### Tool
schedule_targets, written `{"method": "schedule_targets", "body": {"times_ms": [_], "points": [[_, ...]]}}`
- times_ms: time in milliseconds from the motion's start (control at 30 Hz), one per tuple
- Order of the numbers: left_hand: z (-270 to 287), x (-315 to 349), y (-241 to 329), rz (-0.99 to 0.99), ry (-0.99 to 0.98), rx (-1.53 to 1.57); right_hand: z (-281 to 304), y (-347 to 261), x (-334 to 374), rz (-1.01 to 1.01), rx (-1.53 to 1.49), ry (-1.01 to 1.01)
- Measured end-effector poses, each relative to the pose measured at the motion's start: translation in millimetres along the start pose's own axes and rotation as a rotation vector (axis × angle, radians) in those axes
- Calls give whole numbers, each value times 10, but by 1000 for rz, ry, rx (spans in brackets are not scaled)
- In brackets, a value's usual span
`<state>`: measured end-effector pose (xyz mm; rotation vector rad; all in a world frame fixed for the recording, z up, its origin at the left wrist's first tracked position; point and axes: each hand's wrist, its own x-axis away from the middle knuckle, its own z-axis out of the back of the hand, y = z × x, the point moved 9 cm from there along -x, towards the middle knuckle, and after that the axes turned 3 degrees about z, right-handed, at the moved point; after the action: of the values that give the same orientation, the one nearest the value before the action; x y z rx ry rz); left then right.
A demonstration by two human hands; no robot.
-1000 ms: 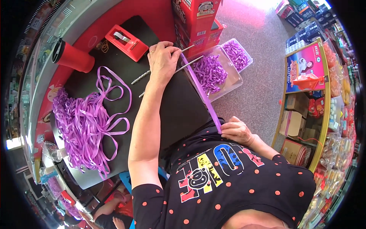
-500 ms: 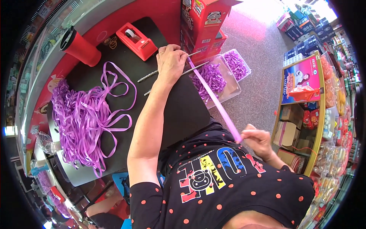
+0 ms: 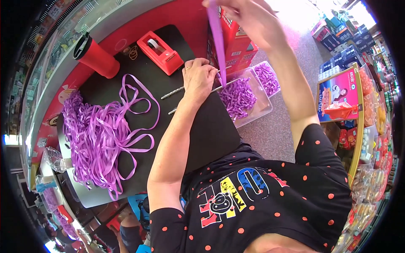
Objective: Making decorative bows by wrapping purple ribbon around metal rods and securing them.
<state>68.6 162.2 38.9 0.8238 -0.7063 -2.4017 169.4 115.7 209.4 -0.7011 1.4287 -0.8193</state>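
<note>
My left hand (image 3: 198, 80) is closed at the black table's right edge, over thin metal rods (image 3: 172, 93) that stick out on both sides of it. One rod's end looks twisted. A purple ribbon (image 3: 218, 46) runs from beside its fingertips up to my right hand (image 3: 249, 19). That hand is raised at the top of the view, partly cut off, with the ribbon's other end pinched in its fingers. A big tangled heap of purple ribbon (image 3: 101, 143) lies on the table to the left, with loose loops reaching toward my left forearm.
A red tape dispenser (image 3: 162, 55), rubber bands (image 3: 133, 52) and a red tumbler (image 3: 99, 59) stand at the table's back. Beyond its right edge, clear plastic boxes (image 3: 262, 110) hold short purple ribbon pieces, beside stacked red cartons (image 3: 242, 52). Goods shelves (image 3: 356, 139) line the right.
My right hand has swung from low by my body up to the top, carrying the ribbon end with it. My left hand stays on the rods. The view has shifted slightly.
</note>
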Motion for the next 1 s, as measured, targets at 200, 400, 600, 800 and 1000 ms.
{"method": "schedule_targets", "body": {"times_ms": [200, 400, 600, 800, 1000], "points": [[23, 6, -70, 68, -84, 15, 289, 1422, -327, -333, -239, 254], [54, 2, -24, 82, -69, 10, 526, 2620, 113, -488, -242, 292], [92, -12, -37, 112, 13, 11, 530, 3318, 878, -695, -251, 405], [33, 22, -28, 85, -40, -13, 14, 3269, 1953, -408, 28, 83], [62, 23, -4, 69, -26, 16, -397, 2263, 3091, -671, -68, 437]]}}
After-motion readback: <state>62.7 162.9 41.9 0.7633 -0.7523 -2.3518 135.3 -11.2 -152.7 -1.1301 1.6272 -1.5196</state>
